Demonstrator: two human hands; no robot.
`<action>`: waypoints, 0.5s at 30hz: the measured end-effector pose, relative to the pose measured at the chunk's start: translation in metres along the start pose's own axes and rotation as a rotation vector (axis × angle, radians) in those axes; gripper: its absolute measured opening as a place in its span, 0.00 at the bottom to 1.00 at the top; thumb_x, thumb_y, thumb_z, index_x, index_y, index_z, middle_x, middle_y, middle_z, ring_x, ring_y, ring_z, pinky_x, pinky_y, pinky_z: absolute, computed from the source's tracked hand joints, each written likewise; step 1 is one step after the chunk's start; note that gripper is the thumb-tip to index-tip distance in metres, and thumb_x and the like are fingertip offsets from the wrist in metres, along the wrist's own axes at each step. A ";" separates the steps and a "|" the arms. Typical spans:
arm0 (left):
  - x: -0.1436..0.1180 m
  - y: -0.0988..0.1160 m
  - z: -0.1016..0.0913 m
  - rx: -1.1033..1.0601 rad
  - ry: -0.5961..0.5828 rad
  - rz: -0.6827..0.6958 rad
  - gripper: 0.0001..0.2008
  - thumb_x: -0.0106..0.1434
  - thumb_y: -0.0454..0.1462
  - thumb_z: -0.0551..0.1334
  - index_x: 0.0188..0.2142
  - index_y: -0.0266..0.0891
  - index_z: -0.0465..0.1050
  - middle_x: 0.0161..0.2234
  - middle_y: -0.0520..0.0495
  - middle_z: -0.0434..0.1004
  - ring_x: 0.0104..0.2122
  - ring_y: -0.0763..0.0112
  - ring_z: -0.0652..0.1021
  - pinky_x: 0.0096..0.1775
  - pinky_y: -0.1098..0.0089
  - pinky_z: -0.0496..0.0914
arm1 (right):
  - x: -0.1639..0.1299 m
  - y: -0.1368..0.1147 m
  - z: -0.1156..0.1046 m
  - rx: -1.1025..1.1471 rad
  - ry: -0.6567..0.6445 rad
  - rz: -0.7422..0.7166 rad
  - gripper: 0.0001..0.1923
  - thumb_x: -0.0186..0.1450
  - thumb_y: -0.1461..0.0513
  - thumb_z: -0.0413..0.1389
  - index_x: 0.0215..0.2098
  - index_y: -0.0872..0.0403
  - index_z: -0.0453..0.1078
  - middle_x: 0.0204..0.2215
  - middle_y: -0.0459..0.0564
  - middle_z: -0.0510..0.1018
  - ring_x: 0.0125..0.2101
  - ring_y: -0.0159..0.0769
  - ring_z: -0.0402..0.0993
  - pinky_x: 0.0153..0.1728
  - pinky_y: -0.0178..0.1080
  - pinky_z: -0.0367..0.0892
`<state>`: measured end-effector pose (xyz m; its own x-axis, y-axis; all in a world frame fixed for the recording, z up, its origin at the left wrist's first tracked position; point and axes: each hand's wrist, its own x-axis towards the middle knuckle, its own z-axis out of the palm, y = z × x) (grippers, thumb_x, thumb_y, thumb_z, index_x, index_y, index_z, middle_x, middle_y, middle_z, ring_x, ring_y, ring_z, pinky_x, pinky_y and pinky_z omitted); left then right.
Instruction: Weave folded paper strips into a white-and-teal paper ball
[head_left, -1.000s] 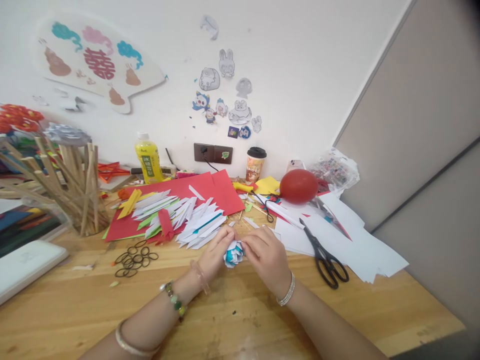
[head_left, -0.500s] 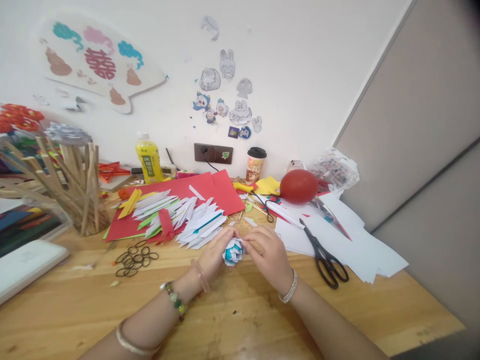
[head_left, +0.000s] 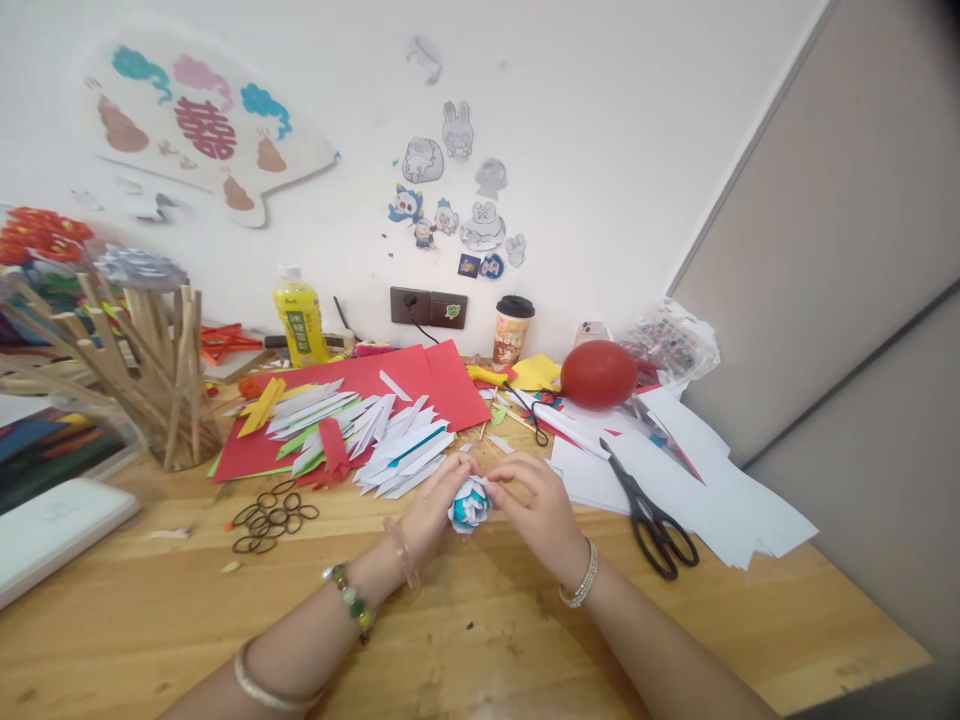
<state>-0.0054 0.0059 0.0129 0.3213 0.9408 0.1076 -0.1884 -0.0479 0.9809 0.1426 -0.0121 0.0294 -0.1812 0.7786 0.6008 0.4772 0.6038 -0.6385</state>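
Both hands closed on small white-and-teal folded paper ball (head_left: 469, 505): left hand (head_left: 433, 510) cups its left side, right hand (head_left: 536, 505) pinches its right side. Ball sits just above wooden worktop (head_left: 465, 640), near pile of folded white paper strips (head_left: 390, 445). Black scissors (head_left: 651, 512) well right.

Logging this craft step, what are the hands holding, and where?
Both hands, left and right, hold a small white-and-blue folded paper ball by its opposite sides.

Wall fan-shaped plaque (head_left: 202, 130) showed a red double-happiness char "囍" at centre. Yellow bottle (head_left: 298, 322) had a green label w/ white chars, too small to read. Cup (head_left: 512, 333) print was illegible.
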 end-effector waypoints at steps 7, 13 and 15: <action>0.000 0.000 -0.001 0.040 -0.017 0.005 0.13 0.59 0.47 0.51 0.29 0.40 0.61 0.23 0.53 0.59 0.22 0.73 0.63 0.21 0.74 0.60 | -0.001 -0.005 -0.002 -0.108 -0.026 -0.067 0.05 0.61 0.64 0.52 0.29 0.52 0.69 0.28 0.47 0.73 0.33 0.35 0.67 0.35 0.38 0.63; 0.000 -0.001 -0.004 0.069 -0.016 0.036 0.13 0.59 0.46 0.52 0.28 0.40 0.63 0.25 0.53 0.60 0.24 0.73 0.63 0.25 0.73 0.61 | 0.001 -0.004 -0.004 -0.158 -0.046 -0.119 0.05 0.61 0.62 0.53 0.28 0.52 0.68 0.27 0.46 0.74 0.32 0.34 0.67 0.35 0.38 0.63; 0.000 -0.001 -0.004 0.056 -0.030 -0.001 0.13 0.59 0.47 0.51 0.29 0.41 0.63 0.24 0.53 0.59 0.22 0.73 0.62 0.22 0.74 0.59 | 0.001 -0.003 -0.005 -0.187 -0.058 -0.154 0.05 0.62 0.62 0.52 0.29 0.52 0.69 0.27 0.47 0.74 0.32 0.34 0.67 0.35 0.39 0.63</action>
<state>-0.0090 0.0072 0.0111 0.3488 0.9306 0.1110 -0.1364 -0.0668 0.9884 0.1451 -0.0141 0.0345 -0.3104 0.6918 0.6520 0.5901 0.6779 -0.4384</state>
